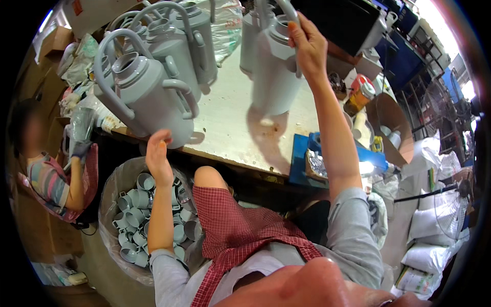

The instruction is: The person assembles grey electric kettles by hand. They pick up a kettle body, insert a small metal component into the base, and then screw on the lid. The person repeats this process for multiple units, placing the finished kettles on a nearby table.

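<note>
Workbench (230,128): grey jug (276,71) stands upright at or just above it. Jug body is probably stiff, smooth and light; lift by the hoop handle (285,6). Right hand (311,47): fingers curled round that handle. Left hand (159,159): empty, half-spread, beside another jug (146,84); contact cannot be told.

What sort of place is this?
Probably a workshop or small factory: several matching grey jugs stand on a worktable, a plastic-lined bin beside it holds many grey cup-shaped pieces, and white sacks are piled off to the right.
</note>
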{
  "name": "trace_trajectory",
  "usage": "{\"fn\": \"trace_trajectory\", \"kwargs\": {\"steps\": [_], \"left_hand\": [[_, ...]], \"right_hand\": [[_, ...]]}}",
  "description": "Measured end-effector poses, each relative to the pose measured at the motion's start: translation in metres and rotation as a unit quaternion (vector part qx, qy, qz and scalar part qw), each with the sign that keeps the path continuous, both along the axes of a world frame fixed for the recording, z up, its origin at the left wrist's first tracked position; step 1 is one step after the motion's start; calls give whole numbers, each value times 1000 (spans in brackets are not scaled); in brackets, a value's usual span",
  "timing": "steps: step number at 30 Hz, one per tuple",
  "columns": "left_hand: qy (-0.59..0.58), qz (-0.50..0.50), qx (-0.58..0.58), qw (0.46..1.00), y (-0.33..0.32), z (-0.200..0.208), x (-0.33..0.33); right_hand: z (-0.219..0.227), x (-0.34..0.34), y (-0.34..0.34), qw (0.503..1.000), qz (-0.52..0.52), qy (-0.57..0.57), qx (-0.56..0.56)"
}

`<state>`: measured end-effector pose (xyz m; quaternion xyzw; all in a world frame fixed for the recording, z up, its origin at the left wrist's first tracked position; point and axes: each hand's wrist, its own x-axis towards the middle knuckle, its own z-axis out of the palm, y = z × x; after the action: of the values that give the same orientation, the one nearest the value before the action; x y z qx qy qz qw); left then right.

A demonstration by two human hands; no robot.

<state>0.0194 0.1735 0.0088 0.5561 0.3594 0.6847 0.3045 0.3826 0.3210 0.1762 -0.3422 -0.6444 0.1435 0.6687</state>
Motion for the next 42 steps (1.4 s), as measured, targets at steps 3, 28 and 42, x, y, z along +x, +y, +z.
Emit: {"fn": "trace_trajectory", "kwargs": {"steps": [3,28,42], "left_hand": [[-103,-81,-21,991,27,27,41],[-96,-375,-233,892,-2,3,155],[-50,-317,-255,912,-4,8,139]], "right_hand": [[19,5,-90,999,-11,24,32],[-236,258,-239,823,-171,-322,-435],[-132,123,-190,977,-69,38,-198]]}}
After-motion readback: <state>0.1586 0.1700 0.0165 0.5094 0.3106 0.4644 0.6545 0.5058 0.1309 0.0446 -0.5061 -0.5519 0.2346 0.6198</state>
